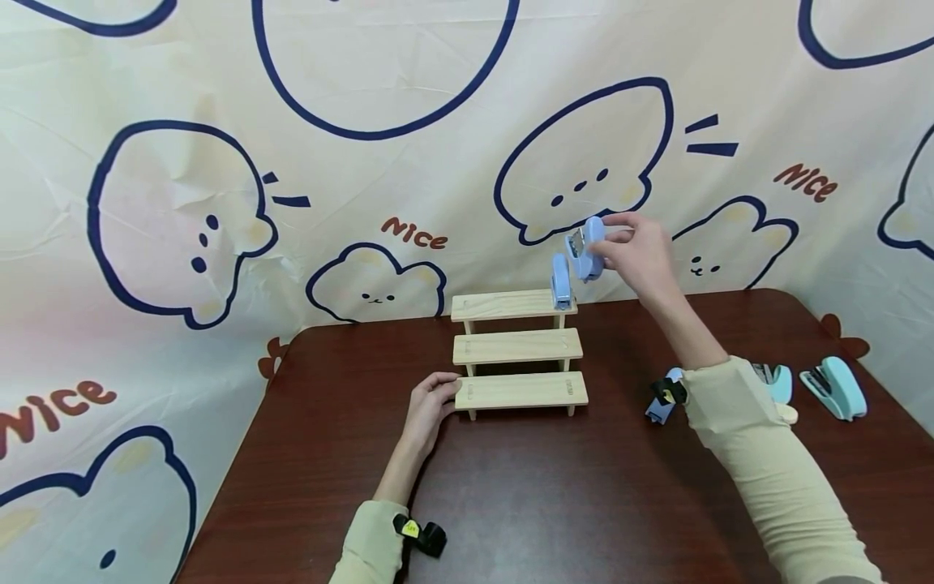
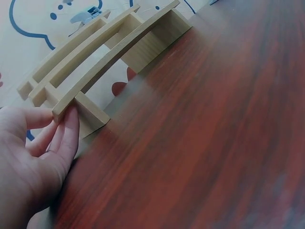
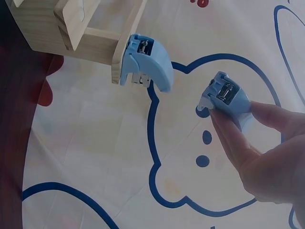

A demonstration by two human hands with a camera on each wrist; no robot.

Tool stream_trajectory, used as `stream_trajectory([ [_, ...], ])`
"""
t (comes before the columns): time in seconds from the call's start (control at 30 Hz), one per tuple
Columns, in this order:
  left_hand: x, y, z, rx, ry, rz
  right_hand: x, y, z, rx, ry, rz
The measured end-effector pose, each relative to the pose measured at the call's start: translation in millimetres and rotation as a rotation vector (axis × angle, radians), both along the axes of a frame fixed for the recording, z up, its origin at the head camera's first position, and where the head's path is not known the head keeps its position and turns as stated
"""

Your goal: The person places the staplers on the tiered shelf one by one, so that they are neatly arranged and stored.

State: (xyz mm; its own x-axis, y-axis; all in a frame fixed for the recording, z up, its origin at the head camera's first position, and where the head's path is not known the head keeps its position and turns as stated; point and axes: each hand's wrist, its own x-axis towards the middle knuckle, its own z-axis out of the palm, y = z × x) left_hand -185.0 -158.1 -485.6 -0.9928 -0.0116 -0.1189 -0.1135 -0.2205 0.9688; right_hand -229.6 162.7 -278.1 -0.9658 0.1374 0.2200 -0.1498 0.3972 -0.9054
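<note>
At the far left, a pale cloth backdrop (image 1: 182,357) printed with blue-outlined cartoon shapes and the word "Nice" in reddish brown runs across behind a dark reddish-brown table (image 1: 336,454). My left hand (image 1: 432,399) comes in from the lower left, a black device strapped at its wrist. Its thumb and fingers are closed in a pinch on the left end of the lowest step of a three-step wooden rack (image 1: 516,349), thumb above and fingers underneath. The rack stands near the back of the table, each step higher and farther back than the last. At the right end of its top step sits a light blue stapler (image 1: 560,284). Just to the right of that one, a second blue stapler (image 1: 585,250) is up in the air, tilted and apart from the first. My right hand (image 1: 642,253) pinches it, thumb on one side and fingers on the other, opened only to its width. Beneath my right forearm lies a third blue stapler (image 1: 659,411), partly hidden. Farther right are a half-covered mint stapler (image 1: 782,384) and another mint stapler (image 1: 846,389) in full view.
</note>
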Motion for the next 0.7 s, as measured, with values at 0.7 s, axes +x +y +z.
stream_trajectory([
  [0.7, 0.4, -1.7, 0.0, -0.015, 0.004, -0.027, -7.5, -25, -5.6, -0.004, -0.007, 0.029],
])
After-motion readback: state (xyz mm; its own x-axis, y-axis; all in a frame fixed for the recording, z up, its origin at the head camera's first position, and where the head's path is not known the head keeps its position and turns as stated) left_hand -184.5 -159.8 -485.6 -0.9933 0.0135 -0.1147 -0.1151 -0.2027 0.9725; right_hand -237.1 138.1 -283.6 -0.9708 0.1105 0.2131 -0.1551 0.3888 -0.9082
